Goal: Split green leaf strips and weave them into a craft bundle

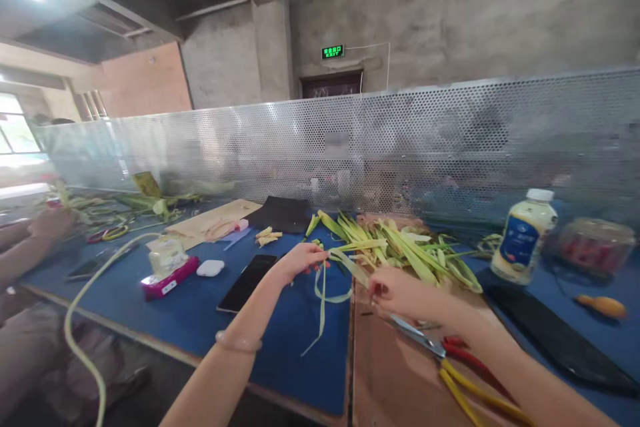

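Observation:
My left hand [302, 261], a bangle on its wrist, pinches a pale green strip of husk-like leaf [323, 313]. One part of the strip loops and dangles over the blue table; the rest runs across to my right hand [395, 291]. Thumb and fingers of my right hand are closed on that other part. Just behind both hands lies a heap of green and yellow leaves [400, 247]. Below my right hand rests a pair of shears [433, 347] with red and yellow handles, partly covered by my forearm.
A phone [247, 283], a white case [211, 268] and a pink power strip [170, 278] lie left. On the right are a bottle [525, 237], a jar [595, 243], a black object [560, 333] and a wooden-handled tool [607, 307]. A co-worker's hand [53, 223] is far left. A perforated metal screen [280, 140] stands behind.

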The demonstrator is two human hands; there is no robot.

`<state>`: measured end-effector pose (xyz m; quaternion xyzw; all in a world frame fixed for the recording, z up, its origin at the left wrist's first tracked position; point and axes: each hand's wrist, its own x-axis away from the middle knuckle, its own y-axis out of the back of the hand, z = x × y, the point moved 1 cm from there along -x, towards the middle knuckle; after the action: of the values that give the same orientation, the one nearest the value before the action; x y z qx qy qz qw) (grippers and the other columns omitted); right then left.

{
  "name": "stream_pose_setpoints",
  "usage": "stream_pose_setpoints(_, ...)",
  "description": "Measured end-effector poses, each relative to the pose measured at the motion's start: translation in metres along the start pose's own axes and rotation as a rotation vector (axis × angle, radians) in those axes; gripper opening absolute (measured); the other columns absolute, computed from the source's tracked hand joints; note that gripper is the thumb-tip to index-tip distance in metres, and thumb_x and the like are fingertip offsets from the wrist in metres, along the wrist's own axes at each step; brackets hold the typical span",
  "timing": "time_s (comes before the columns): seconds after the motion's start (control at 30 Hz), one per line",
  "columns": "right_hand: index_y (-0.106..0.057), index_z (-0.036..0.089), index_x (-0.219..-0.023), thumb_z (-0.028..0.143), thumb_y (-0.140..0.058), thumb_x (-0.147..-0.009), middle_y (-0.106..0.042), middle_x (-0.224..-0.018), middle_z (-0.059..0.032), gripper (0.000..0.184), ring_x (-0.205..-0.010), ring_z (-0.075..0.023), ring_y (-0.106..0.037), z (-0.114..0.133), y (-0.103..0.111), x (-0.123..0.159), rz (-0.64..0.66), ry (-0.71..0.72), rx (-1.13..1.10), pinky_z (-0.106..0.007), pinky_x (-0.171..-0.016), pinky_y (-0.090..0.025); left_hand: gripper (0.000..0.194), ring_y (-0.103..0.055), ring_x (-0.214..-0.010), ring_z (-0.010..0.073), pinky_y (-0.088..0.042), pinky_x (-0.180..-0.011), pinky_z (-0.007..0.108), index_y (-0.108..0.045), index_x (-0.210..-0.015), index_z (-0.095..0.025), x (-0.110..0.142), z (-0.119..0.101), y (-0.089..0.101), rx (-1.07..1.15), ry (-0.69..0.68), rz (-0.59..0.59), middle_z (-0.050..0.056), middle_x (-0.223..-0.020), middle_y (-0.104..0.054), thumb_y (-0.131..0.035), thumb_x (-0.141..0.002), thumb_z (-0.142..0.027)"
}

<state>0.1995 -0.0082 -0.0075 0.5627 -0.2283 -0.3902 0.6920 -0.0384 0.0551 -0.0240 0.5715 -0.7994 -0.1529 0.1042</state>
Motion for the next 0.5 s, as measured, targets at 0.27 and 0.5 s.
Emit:
stream_pose_setpoints(0.27, -0.060, 0.015, -0.068, 0.022, -0.059, -0.061, -0.060, -0.066, -0.0035, 0.010, -0.060, -0.0163, -0.053, -0.046, 0.031, 0.020, 0.202, -0.322, 0.074, -0.024, -0.050, -0.032, 0.043, -0.047, -0.059, 0.0089, -0.027, -0.046, 0.019, -0.061, -0.084, -0.011, -0.001, 0.000, 0.002, 0.012, -0.034, -0.050, 0.008, -0.086, -0.066, -0.057, -0.066, -0.050)
stream_pose_setpoints(0.5, -0.060, 0.017, -0.069, 0.015, -0.057, -0.056, -0.057, -0.066, -0.0006, 0.013, -0.062, -0.0150, -0.052, -0.032, 0.015, 0.017, 0.284, -0.320, 0.129, -0.023, -0.049, -0.030, 0.039, -0.049, -0.058, 0.0097, -0.029, -0.046, 0.020, -0.062, -0.080, -0.012, 0.001, -0.001, 0.000, -0.023, -0.048, -0.053, 0.006, -0.083, -0.066, -0.057, -0.066, -0.048)
